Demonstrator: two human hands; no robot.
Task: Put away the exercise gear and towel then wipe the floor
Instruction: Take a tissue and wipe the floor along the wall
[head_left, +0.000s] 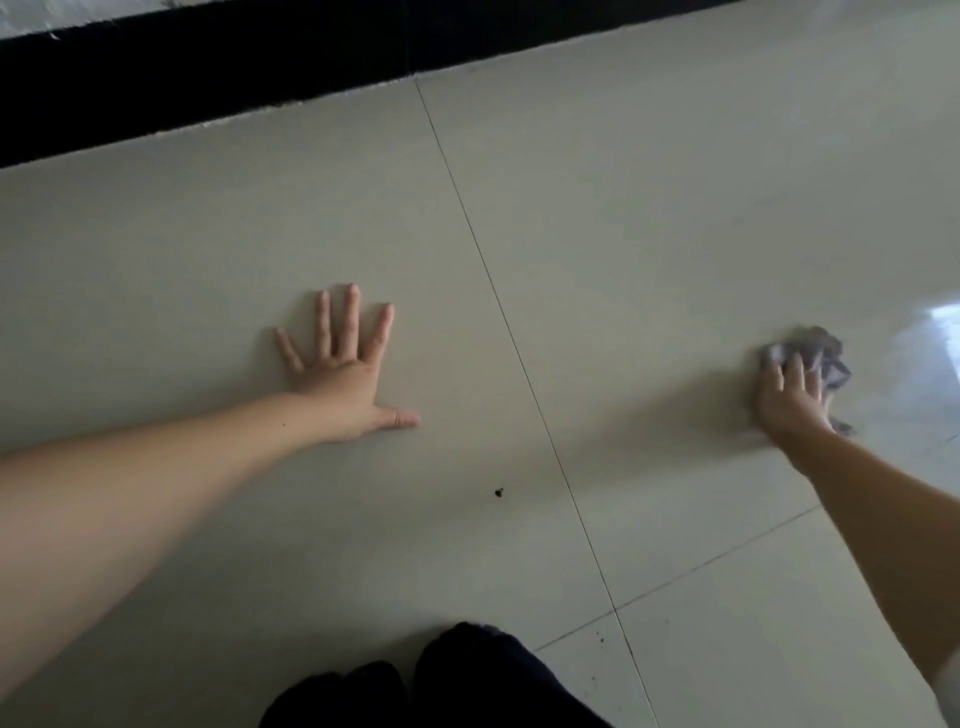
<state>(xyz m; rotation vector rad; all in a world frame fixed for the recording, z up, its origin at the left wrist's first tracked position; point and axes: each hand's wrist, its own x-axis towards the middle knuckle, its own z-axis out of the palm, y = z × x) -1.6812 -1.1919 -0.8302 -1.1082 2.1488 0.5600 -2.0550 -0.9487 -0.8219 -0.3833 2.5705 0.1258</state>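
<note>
My left hand (345, 366) lies flat on the pale tiled floor (649, 223), fingers spread and straight, holding nothing. Far to the right, my right hand (789, 397) presses down on a crumpled grey cloth (826, 356) that sits on the floor. The fingers lie over the cloth, and most of it bunches out beyond the fingertips. No exercise gear or towel is in view.
A black skirting band (208, 67) runs along the wall at the top. A small dark speck (500, 492) lies on the tile near the grout line. My dark-clothed knees (441, 686) are at the bottom edge. A bright glare (940, 332) shines on the floor at right.
</note>
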